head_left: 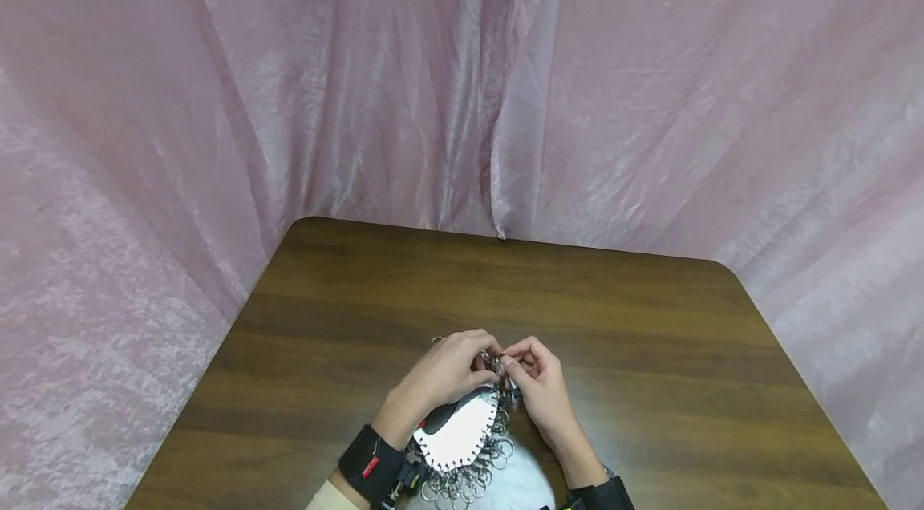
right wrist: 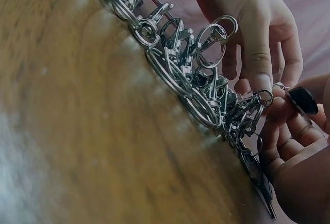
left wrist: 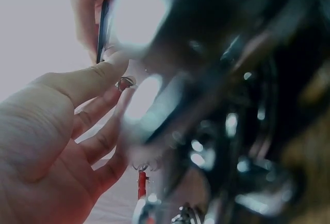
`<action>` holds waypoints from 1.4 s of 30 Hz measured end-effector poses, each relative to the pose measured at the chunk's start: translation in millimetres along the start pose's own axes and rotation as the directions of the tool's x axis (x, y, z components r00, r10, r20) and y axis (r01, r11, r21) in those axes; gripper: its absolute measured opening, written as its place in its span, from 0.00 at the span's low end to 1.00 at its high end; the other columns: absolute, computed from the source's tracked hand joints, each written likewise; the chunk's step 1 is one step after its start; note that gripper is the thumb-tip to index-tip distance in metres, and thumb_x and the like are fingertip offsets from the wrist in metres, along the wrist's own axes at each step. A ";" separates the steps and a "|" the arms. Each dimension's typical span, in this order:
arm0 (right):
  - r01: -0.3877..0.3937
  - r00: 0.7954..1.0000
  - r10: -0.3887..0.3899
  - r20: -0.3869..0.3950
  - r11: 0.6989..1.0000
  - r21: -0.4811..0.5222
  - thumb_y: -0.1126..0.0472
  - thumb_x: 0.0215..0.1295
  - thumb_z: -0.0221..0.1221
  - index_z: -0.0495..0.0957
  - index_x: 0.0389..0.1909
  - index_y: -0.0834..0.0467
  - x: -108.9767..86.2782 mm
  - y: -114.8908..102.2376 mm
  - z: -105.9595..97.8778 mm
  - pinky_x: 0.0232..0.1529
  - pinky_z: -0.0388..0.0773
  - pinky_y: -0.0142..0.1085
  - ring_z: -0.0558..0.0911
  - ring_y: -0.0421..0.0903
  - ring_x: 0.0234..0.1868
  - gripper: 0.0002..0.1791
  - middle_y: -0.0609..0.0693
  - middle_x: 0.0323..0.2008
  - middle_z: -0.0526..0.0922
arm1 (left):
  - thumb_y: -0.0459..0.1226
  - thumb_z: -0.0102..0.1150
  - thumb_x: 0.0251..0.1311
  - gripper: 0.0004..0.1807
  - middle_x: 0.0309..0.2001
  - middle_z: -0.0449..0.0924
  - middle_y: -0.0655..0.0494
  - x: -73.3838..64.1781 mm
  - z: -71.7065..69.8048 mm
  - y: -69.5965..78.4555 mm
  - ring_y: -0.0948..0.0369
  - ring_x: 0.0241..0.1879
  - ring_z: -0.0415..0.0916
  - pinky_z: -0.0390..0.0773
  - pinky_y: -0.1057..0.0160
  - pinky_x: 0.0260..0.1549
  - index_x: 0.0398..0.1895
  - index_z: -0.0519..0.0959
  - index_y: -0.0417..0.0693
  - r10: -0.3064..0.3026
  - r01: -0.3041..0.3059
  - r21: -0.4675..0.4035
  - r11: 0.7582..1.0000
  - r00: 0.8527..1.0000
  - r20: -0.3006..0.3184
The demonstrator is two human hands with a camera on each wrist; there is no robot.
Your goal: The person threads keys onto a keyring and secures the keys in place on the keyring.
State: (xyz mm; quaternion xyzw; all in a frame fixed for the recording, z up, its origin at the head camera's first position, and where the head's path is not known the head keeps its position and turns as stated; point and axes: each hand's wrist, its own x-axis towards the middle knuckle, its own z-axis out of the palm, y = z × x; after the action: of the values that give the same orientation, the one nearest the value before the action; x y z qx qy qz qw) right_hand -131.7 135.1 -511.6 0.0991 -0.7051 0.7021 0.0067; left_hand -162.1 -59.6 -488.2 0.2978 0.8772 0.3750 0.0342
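My left hand (head_left: 455, 370) pinches a small metal ring (left wrist: 124, 83) between thumb and fingertips, as the left wrist view shows. Facing it, my right hand (head_left: 537, 386) grips a small flat piece with a black face (right wrist: 302, 100), its thumb and fingers curled. The fingertips of both hands almost meet. Below them is a bright white rounded plate (head_left: 458, 434) with a dark part along its upper edge. Many silvery swivel clasps with split rings (right wrist: 196, 80) hang around the plate's rim. Blurred metal covers much of the left wrist view.
A brown wood-grain table (head_left: 577, 301) lies under the hands. Pink velvety curtains (head_left: 404, 93) hang behind and beside it. A pale round surface (head_left: 523, 482) shows beneath the plate at the front. Both wrists wear black straps (head_left: 371, 463).
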 end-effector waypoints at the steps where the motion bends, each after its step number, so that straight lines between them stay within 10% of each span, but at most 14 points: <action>1: -0.015 1.000 0.015 -0.007 1.000 0.009 0.74 0.74 0.59 0.76 0.46 0.73 -0.4 0.0 0.3 0.35 0.81 0.32 0.83 0.46 0.32 0.05 0.72 0.36 0.80 | 0.38 0.76 0.64 0.13 0.43 0.82 0.65 0.2 0.5 0.1 0.72 0.34 0.77 0.78 0.69 0.34 0.49 0.85 0.53 0.000 0.000 0.002 1.000 1.000 0.000; 42: 0.029 0.999 -0.028 -0.037 0.999 0.024 0.74 0.73 0.61 0.76 0.45 0.74 1.7 4.9 -1.2 0.32 0.80 0.31 0.84 0.47 0.34 0.06 0.70 0.36 0.81 | 0.44 0.67 0.71 0.12 0.47 0.85 0.66 0.7 4.5 -6.1 0.72 0.39 0.79 0.80 0.66 0.40 0.54 0.86 0.59 0.058 -0.054 0.050 0.997 0.995 -0.078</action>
State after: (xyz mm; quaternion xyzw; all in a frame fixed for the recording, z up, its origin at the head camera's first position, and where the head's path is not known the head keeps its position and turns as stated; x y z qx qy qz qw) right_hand -134.3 136.1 -516.2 0.0964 -0.6947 0.7122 0.0285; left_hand -164.5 -59.6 -495.4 0.3080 0.8779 0.3662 -0.0185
